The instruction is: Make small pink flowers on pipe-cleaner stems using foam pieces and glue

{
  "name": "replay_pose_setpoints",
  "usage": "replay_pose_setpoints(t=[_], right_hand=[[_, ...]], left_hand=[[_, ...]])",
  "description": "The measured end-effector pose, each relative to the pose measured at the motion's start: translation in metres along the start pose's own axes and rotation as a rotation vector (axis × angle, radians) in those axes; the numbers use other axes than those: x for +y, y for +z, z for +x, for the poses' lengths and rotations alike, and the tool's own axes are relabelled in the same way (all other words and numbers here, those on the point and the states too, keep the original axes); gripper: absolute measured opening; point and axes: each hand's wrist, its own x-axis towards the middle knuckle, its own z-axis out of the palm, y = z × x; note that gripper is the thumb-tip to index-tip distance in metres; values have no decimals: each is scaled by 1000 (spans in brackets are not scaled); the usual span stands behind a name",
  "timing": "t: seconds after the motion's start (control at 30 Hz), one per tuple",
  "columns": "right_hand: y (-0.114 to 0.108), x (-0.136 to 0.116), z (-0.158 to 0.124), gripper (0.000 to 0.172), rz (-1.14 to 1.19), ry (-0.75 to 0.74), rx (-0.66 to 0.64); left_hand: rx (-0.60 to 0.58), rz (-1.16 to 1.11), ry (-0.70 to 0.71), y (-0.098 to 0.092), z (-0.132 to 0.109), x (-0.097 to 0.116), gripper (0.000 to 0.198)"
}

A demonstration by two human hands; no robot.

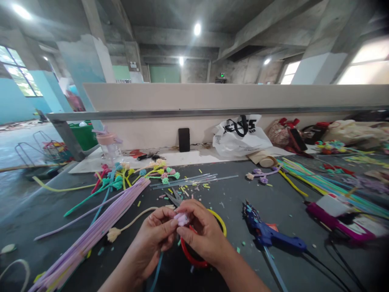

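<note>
My left hand [161, 229] and my right hand [202, 231] meet in front of me, both pinching a small pale-purple pipe cleaner flower [181, 219]. Below my left hand hangs a blue pipe cleaner stem [158, 269]; whether it joins the flower is hidden. Scissors [194, 257] with red and yellow handles lie on the table under my right hand, blades pointing away. To the left of my hands lies a cream pipe cleaner flower [114, 234] on a curved stem. A long bundle of purple and pink pipe cleaners [100, 235] stretches beside it.
A blue glue gun [270, 233] with a cord lies on the right, near a purple-red tool [340, 221]. Behind are finished coloured flowers [117, 182], clear glue sticks [194, 180], a phone [184, 140] and a white bag [240, 140]. Green and yellow pipe cleaners [322, 184] lie far right.
</note>
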Motion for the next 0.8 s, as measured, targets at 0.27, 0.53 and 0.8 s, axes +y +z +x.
replay_pose_setpoints(t=[0.27,0.53,0.8], right_hand=[[-1,-7,3,21,-54,-27,5],[-1,-3,4,28,-66,-14,8],[1,-2,2,29,-9,94,28]], left_hand=[[0,-4,7,-2,2,-6,26],[-81,27,-65,-2,3,-4,20],[-46,35,-34,-2,1,-4,19]])
